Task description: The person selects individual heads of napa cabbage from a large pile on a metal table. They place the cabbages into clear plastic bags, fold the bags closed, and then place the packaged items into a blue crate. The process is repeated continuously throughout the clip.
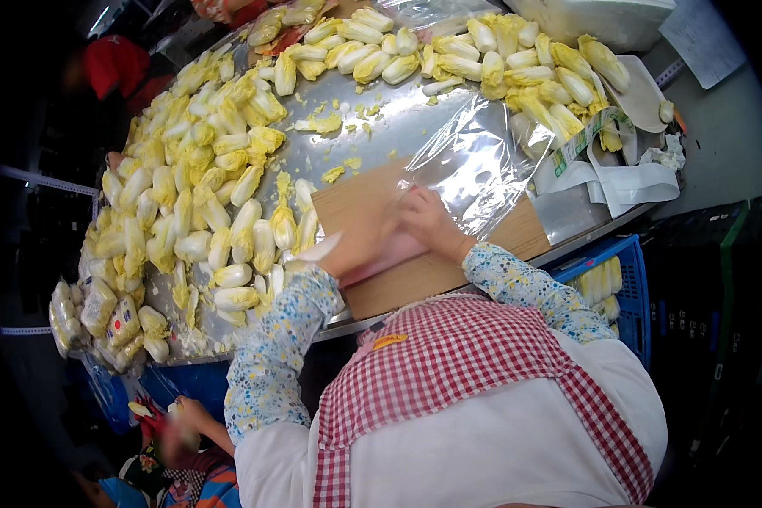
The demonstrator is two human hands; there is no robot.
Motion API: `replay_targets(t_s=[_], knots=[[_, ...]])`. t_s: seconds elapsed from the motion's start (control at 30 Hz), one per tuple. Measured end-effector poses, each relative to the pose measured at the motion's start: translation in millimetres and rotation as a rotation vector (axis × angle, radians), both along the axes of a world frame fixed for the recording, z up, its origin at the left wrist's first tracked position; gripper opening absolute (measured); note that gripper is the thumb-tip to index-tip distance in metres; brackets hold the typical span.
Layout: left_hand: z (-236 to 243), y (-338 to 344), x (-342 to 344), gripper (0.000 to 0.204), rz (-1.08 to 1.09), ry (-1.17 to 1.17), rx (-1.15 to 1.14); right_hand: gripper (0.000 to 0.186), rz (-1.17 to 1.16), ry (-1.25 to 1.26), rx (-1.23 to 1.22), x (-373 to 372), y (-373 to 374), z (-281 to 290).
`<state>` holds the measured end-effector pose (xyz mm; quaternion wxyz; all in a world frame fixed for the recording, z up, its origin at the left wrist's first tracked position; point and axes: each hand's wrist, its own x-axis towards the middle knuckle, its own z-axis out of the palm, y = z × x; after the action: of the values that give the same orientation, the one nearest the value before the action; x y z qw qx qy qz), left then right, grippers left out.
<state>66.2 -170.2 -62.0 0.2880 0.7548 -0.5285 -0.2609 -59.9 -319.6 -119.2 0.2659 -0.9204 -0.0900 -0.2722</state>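
Observation:
A wooden-looking brown board (516, 230) lies before me at the table's near edge. My left hand (360, 241) is over its left part, so smeared by motion that its fingers cannot be read. Close beside it, my right hand (430, 222) has its fingers bent and closed at the near edge of a sheet of clear plastic film (474, 165). The shiny film spreads away from my hands across the board and the metal table. Something pink (389, 254) shows under both hands, too blurred to name. A small white object (320, 248) juts out by my left wrist.
Small yellow-white napa cabbages (195, 169) are heaped along the left and far sides of the metal table (372, 140). Bagged cabbages (102, 309) sit at the near left corner. A white strap (626, 186) lies right. A blue crate (635, 279) stands below. Another person's hand (199, 419) is lower left.

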Motion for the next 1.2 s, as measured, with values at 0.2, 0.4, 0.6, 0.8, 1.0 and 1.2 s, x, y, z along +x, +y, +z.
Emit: replay_targets(t_s=[0.2, 0.4, 0.6, 0.8, 1.0, 1.2], knots=[[-27.0, 17.4, -54.6, 0.086, 0.074, -0.453, -0.165, 0.015, -0.140, 0.029, 0.164, -2.3, 9.4, -27.2], [-51.9, 25.1, -56.0, 0.089, 0.059, -0.534, -0.146, 0.039, -0.223, 0.046, 0.147, -15.1, 18.9, 12.7], [-51.5, 22.2, -52.8, 0.082, 0.009, -0.552, -0.180, 0.044, 0.042, 0.124, 0.167, -32.5, -0.7, -20.6], [-18.8, 21.3, -30.7, 0.088, -0.219, -0.598, -0.129, 0.048, 0.024, 0.142, 0.194, -33.6, -5.3, -29.1], [-39.8, 18.2, -38.0, 0.082, -0.060, -0.433, -0.144, 0.042, 0.025, 0.283, 0.343, -36.3, -16.0, -4.9], [-43.8, 23.1, -53.5, 0.075, 0.070, -0.454, -0.141, 0.027, -0.480, 0.266, 0.347, -52.5, -67.8, 10.7]])
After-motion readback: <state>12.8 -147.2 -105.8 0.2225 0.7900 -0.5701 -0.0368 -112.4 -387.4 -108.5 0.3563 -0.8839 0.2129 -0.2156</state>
